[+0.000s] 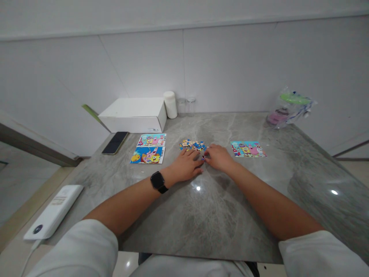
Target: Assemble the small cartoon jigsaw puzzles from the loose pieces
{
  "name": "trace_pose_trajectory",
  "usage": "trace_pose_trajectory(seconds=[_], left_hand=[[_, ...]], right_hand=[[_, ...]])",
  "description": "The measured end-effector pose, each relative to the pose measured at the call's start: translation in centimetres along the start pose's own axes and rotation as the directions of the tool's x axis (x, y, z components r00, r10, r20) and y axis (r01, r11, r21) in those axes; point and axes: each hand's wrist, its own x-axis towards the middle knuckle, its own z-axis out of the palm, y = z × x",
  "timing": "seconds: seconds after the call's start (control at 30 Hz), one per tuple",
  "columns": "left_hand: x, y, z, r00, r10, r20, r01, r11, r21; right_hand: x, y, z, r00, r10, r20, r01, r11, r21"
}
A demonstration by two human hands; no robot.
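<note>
A small heap of loose jigsaw pieces, some printed in colour and some showing tan backs, lies on the grey table in front of me. My left hand rests flat at the near side of the heap, fingers stretched out and covering part of it. Just right of it, my right hand has its fingers pinched together on a small jigsaw piece, mostly hidden by the fingertips. A finished-looking cartoon picture card lies to the right of my right hand.
Two cartoon cards lie left of the heap, beside a phone. Behind stand a white box, a white canister and clear glasses. A plastic-wrapped container is back right; a white power bank sits front left.
</note>
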Motion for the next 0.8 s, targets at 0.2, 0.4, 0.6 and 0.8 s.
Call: trace_pose_trajectory(seconds=[0.2,0.4,0.6,0.8], left_hand=[[-0.7,2.4,0.1,0.998,-0.017,-0.059,0.014,0.999,-0.05],[-0.7,3.1,-0.2,0.999,-0.037,-0.041,0.034,0.997,-0.062],[-0.4,3.3,0.1,0.998,-0.03,-0.05,0.027,0.998,-0.06],[0.5,2.8,0.3,0.996,-0.07,-0.059,0.068,0.997,-0.039]], right_hand=[[0.0,0.3,0.5,0.997,-0.051,0.056,0.049,0.998,0.041],[0.5,1.3,1.3,0.992,-0.099,0.08,0.091,0.991,0.096],[0.8,1.9,0.8,0.991,-0.084,0.105,0.06,0.974,0.219],[2.0,4.6,0.0,0.996,0.076,-0.046,-0.06,0.955,0.291]])
